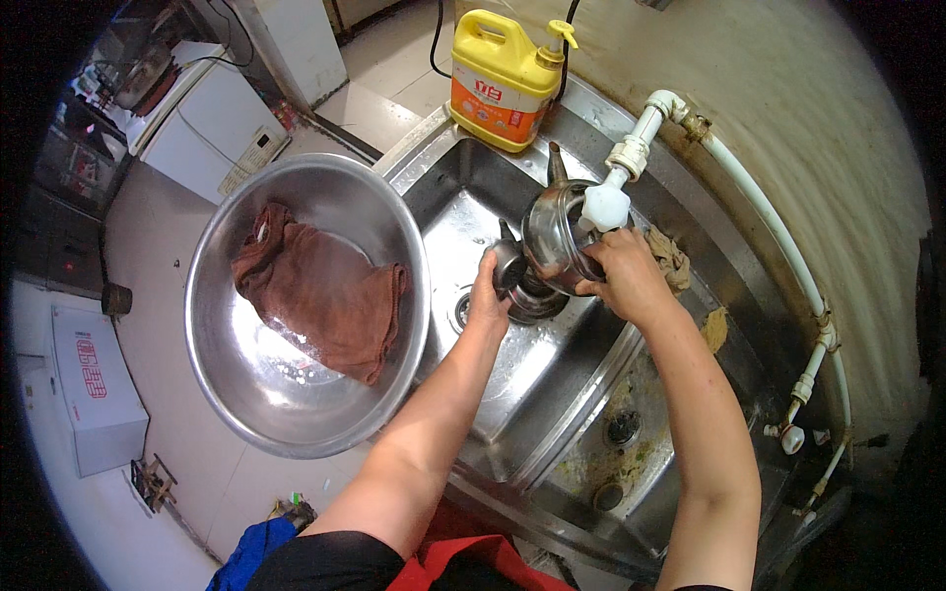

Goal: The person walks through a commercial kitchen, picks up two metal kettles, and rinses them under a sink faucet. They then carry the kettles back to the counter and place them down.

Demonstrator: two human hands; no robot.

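Note:
A stainless steel kettle (pixel 550 233) is tilted over the left sink basin (pixel 510 391), its spout towards the back, under the white plastic tap (pixel 606 207). My right hand (pixel 632 277) grips the kettle's rim on the near right side. In my left hand (pixel 488 299) is a small round metal piece (pixel 508 266) with a dark projection, perhaps a lid; the fingers behind it are largely hidden. Just below the kettle, another rounded metal vessel (pixel 538 301) shows in part; whether it is separate I cannot tell.
A large steel bowl (pixel 196 295) with a brown cloth (pixel 325 288) stands left of the sink. Behind the basin is a yellow detergent jug (pixel 502 81) with a pump. A rag (pixel 669 258) lies on the right ledge. Food scraps dirty the right basin (pixel 591 458). White pipes (pixel 768 214) run along the wall.

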